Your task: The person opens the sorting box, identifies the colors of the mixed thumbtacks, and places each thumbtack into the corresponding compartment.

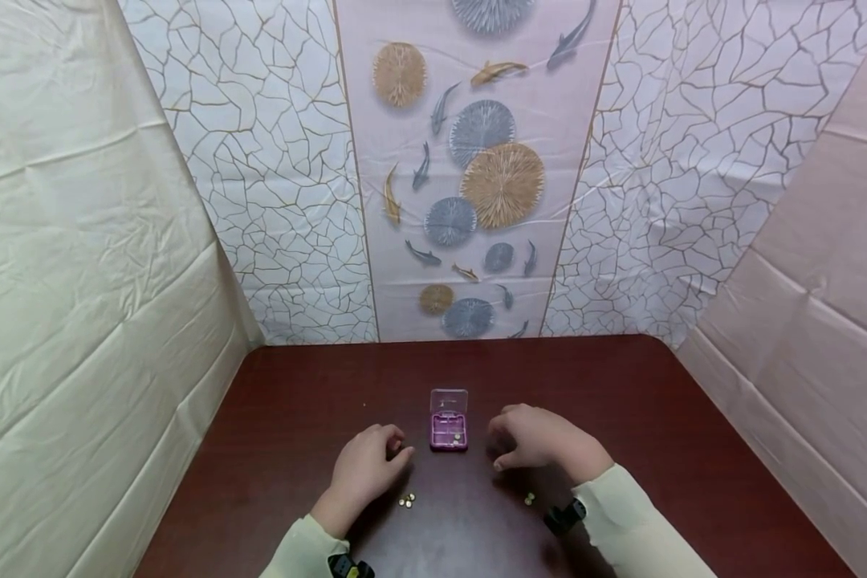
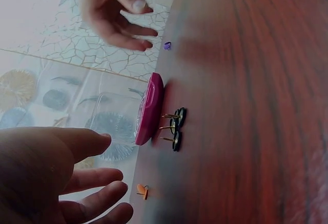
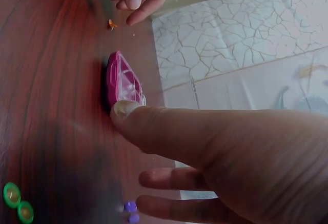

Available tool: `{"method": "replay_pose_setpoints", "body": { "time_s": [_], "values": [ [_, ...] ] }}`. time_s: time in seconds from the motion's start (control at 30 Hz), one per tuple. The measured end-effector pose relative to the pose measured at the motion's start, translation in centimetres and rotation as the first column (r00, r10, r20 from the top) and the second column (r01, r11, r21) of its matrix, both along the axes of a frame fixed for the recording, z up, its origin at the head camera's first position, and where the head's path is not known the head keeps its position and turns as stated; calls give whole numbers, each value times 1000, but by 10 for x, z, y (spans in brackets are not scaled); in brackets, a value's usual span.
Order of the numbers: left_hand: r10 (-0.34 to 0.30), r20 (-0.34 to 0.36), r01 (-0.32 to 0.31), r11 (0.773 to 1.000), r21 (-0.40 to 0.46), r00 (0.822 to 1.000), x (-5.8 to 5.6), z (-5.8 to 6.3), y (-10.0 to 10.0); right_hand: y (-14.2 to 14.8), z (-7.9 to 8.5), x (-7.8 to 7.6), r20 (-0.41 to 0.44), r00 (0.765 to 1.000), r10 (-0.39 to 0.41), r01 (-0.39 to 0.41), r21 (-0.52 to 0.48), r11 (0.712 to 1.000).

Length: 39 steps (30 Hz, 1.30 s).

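Note:
A small magenta compartment box lies on the table between both hands, its clear lid raised at the back. One small pale item shows in its front right compartment. My left hand is left of the box, fingers relaxed and holding nothing; an orange thumbtack is close to its fingertips. Several black thumbtacks lie points up nearer to me. To the box's right, my right hand has loosely bent fingers with nothing between them. Purple thumbtacks are by its fingertips; two green thumbtacks lie nearer its wrist.
The dark red-brown table has a glossy surface. A patterned cloth hangs behind its far edge, and plain pale cloths flank both sides. Each wrist carries a dark strapped device.

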<state>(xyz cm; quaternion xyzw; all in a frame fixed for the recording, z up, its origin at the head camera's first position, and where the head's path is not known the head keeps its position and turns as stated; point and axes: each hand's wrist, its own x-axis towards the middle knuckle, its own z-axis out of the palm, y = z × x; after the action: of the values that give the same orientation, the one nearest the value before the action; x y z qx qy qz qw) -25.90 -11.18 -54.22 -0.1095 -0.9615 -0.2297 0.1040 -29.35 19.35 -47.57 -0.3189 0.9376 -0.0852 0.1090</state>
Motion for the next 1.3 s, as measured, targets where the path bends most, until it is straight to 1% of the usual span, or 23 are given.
{"method": "replay_pose_setpoints", "body": {
  "time_s": [0.13,0.27,0.37,0.53,0.67,0.73,0.87,0.93,1.0,1.3],
  "values": [
    [3,8,-3,1000,-2,1000,0,0,-1,10,-3,7,46,999,-27,28,-11,1000],
    [2,11,-2,1000,8,1000,0,1,-1,17,-9,15,113,994,-3,10,-59,998],
    [-4,3,4,1000,11,1000,0,0,-1,21,-13,21,129,992,7,1,-63,998],
    [-6,-3,6,1000,12,1000,0,-1,0,27,-17,27,96,995,-12,16,-38,999],
    [-1,10,1,1000,13,1000,0,0,1,29,-18,32,96,995,-22,26,-49,998],
    [0,20,0,1000,15,1000,1,0,2,30,-19,35,88,996,-11,16,-58,998],
    [-5,29,4,1000,15,1000,2,-1,2,32,-20,41,32,999,14,-12,-69,998],
    [-7,25,6,1000,12,1000,2,-2,2,34,-20,43,8,1000,16,-15,-72,997],
    [-9,20,9,1000,11,1000,2,-3,3,34,-20,45,4,1000,10,-10,-82,997],
    [-22,0,22,999,27,1000,2,-3,3,34,-26,46,-43,998,46,-50,-90,995]
  ]
}}
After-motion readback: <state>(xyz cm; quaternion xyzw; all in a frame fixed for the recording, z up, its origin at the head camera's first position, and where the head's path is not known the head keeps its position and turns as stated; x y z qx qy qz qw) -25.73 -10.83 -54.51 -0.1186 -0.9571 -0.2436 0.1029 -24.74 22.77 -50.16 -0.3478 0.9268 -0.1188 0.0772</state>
